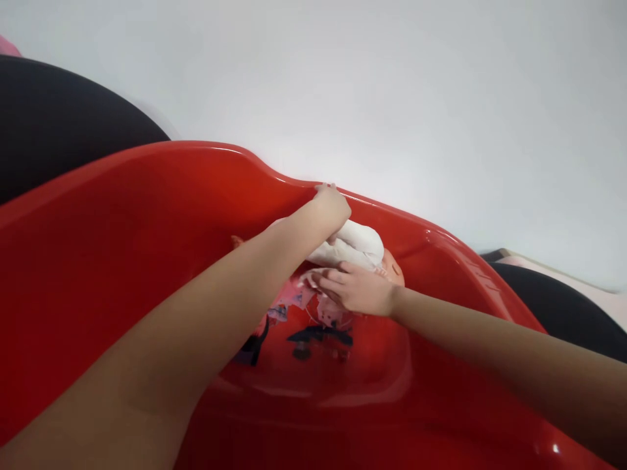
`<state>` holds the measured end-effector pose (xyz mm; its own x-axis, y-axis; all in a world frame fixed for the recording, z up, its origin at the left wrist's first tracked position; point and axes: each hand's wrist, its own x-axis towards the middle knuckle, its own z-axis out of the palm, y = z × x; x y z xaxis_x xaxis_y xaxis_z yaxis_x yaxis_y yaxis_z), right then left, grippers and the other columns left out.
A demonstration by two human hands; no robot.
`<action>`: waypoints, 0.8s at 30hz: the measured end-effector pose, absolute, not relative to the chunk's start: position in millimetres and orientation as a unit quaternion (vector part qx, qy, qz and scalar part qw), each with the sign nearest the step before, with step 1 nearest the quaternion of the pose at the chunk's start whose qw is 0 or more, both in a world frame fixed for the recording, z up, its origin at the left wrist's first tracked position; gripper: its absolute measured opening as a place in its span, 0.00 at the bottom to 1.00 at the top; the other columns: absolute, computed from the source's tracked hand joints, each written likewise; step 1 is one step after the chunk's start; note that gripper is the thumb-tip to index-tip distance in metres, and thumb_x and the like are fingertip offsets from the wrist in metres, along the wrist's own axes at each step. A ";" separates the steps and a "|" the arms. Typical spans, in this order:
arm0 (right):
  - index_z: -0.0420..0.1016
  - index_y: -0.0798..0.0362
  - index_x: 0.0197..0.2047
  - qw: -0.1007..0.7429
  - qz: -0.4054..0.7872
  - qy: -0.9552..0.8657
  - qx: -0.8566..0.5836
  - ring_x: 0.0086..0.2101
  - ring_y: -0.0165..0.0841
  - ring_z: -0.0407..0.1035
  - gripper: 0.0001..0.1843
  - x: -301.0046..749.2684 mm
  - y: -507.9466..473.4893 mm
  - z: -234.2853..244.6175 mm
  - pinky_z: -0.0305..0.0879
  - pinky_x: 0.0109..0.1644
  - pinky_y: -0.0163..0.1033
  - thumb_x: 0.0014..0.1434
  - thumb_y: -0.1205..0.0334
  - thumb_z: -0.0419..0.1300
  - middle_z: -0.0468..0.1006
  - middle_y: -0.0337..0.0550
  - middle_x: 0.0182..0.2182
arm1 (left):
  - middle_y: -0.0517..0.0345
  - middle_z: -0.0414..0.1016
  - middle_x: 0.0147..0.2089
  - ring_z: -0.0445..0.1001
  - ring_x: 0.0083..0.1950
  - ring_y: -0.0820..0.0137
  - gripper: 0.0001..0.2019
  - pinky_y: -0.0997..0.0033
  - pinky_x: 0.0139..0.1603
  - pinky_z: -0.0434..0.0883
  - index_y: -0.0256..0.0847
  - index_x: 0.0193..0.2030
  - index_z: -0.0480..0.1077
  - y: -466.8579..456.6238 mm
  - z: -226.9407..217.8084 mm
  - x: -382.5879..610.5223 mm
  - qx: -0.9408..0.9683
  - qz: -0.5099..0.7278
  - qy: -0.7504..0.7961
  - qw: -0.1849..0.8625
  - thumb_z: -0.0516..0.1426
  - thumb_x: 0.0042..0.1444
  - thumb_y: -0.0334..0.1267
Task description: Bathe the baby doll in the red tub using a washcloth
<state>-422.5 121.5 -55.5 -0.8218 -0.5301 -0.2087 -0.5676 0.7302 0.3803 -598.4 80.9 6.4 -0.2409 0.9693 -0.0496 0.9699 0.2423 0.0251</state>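
Observation:
A doll with white, soft-looking limbs lies inside a red plastic shell. A peach-coloured part shows at its right end. My left hand reaches over the doll by the shell's far wall; its fingers are mostly hidden. Lower and to the right, my right hand has its fingers bent together on pale, pink-edged cloth against the doll. Pink patterned cloth lies under and between the hands, partly covered by my left forearm.
The red shell has high, curved sides around the doll. Black rounded shapes stand outside it at the left and right. A dark printed design shows on the shell's floor. A pale wall rises behind.

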 end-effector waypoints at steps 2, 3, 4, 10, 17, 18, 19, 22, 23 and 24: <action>0.73 0.57 0.60 0.045 0.237 0.927 -0.288 0.55 0.38 0.67 0.21 -454.6 105.7 -69.2 0.63 0.54 0.44 0.69 0.71 0.49 0.76 0.50 0.56 | 0.38 0.69 0.68 0.64 0.66 0.38 0.35 0.45 0.68 0.60 0.39 0.54 0.80 79.8 10.4 -596.7 0.616 -0.056 0.786 0.016 0.76 0.37 0.48; 0.74 0.56 0.60 0.047 0.252 0.925 -0.279 0.56 0.38 0.67 0.21 -468.1 100.7 -74.6 0.63 0.56 0.44 0.69 0.72 0.49 0.76 0.50 0.56 | 0.37 0.68 0.68 0.66 0.65 0.38 0.36 0.45 0.67 0.61 0.39 0.55 0.80 79.7 12.2 -595.9 0.615 -0.073 0.785 0.012 0.76 0.37 0.49; 0.74 0.54 0.61 0.053 0.267 0.924 -0.270 0.57 0.39 0.67 0.22 -478.9 98.0 -78.6 0.64 0.58 0.45 0.68 0.72 0.49 0.76 0.49 0.57 | 0.38 0.68 0.69 0.66 0.65 0.38 0.37 0.45 0.67 0.62 0.39 0.56 0.80 79.5 13.7 -595.3 0.615 -0.077 0.785 0.011 0.76 0.37 0.49; 0.68 0.57 0.67 0.053 0.317 0.913 -0.251 0.65 0.43 0.62 0.27 -465.5 123.2 -85.5 0.63 0.65 0.52 0.67 0.70 0.51 0.69 0.50 0.65 | 0.40 0.73 0.64 0.67 0.64 0.40 0.34 0.46 0.65 0.64 0.42 0.55 0.80 75.6 19.8 -593.4 0.624 -0.072 0.778 0.010 0.75 0.39 0.49; 0.75 0.70 0.59 -0.012 0.248 0.923 -0.295 0.61 0.41 0.68 0.21 -360.1 177.8 -67.6 0.65 0.68 0.45 0.66 0.74 0.51 0.75 0.59 0.60 | 0.40 0.72 0.65 0.62 0.67 0.35 0.41 0.43 0.66 0.60 0.44 0.57 0.79 86.6 6.0 -601.5 0.623 -0.036 0.781 0.024 0.76 0.32 0.52; 0.75 0.69 0.59 -0.004 0.236 0.928 -0.288 0.61 0.41 0.68 0.21 -350.3 179.8 -58.4 0.65 0.68 0.45 0.67 0.73 0.50 0.75 0.58 0.59 | 0.38 0.71 0.66 0.63 0.67 0.35 0.42 0.43 0.66 0.60 0.42 0.57 0.79 88.2 3.5 -602.4 0.627 -0.045 0.778 0.015 0.76 0.32 0.53; 0.73 0.68 0.61 0.010 0.227 0.933 -0.278 0.62 0.40 0.67 0.21 -343.7 179.4 -48.4 0.64 0.68 0.46 0.69 0.72 0.50 0.75 0.57 0.60 | 0.36 0.70 0.66 0.63 0.66 0.35 0.42 0.43 0.66 0.60 0.40 0.58 0.78 88.9 2.0 -602.9 0.631 -0.061 0.773 0.004 0.75 0.33 0.55; 0.68 0.66 0.65 0.032 0.210 0.936 -0.281 0.65 0.37 0.63 0.23 -345.8 166.3 -22.1 0.62 0.71 0.45 0.71 0.70 0.49 0.72 0.53 0.63 | 0.33 0.68 0.67 0.63 0.67 0.36 0.42 0.42 0.66 0.60 0.37 0.59 0.77 86.4 2.6 -601.5 0.634 -0.089 0.768 -0.012 0.74 0.37 0.56; 0.67 0.66 0.67 0.023 0.205 0.935 -0.287 0.66 0.36 0.62 0.24 -353.6 159.7 -17.3 0.60 0.71 0.44 0.71 0.70 0.49 0.71 0.53 0.64 | 0.33 0.67 0.68 0.62 0.67 0.36 0.42 0.42 0.67 0.59 0.37 0.60 0.77 84.7 4.1 -600.5 0.632 -0.084 0.771 -0.007 0.74 0.37 0.55; 0.64 0.65 0.68 0.009 0.200 0.935 -0.291 0.67 0.35 0.61 0.25 -364.0 153.3 -15.2 0.59 0.72 0.44 0.71 0.70 0.49 0.70 0.52 0.65 | 0.33 0.67 0.68 0.62 0.68 0.36 0.42 0.42 0.67 0.58 0.37 0.60 0.77 83.2 5.5 -599.6 0.628 -0.078 0.774 -0.002 0.74 0.37 0.54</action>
<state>-364.0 153.3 -15.2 -0.8300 -0.5415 -0.1336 -0.5487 0.7500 0.3693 -599.6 83.2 5.5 -0.2102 0.9731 -0.0944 0.9724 0.1980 -0.1235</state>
